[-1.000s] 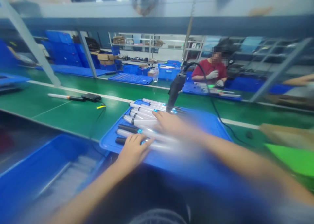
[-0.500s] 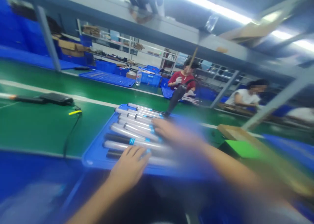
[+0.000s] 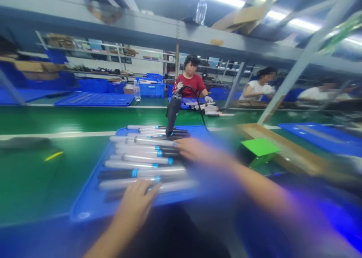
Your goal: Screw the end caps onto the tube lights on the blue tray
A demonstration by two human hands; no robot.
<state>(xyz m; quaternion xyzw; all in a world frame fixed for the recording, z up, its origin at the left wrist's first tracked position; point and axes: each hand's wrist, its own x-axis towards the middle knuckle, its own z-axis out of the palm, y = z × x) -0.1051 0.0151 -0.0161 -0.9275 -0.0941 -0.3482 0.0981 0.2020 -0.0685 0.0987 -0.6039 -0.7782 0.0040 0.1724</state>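
A blue tray [image 3: 80, 197] in front of me bears several whitish tubes [image 3: 141, 156] with black sections and blue bands, lying side by side. My left hand [image 3: 137, 197] rests at the tray's near edge, its fingers laid over the nearest tubes and the thumb apart. Farther back, my right hand [image 3: 200, 152] is closed at the right end of a pale tube [image 3: 152, 142]; blur softens its fingers. Just beyond that hand, a dark electric screwdriver [image 3: 173, 113] on a black cable points its tip down at the far tubes.
To the right stand a green block [image 3: 260, 147] and a long cardboard box [image 3: 283, 156]. A co-worker in red [image 3: 189, 84] sits across the green bench behind more tubes [image 3: 206, 108]. A water bottle [image 3: 137, 91] stands near blue bins. A metal beam [image 3: 158, 24] crosses overhead.
My view has swung right and levelled, so the bench and tray appear farther left. Both hands stay at the tubes, and the screwdriver now looks more upright.
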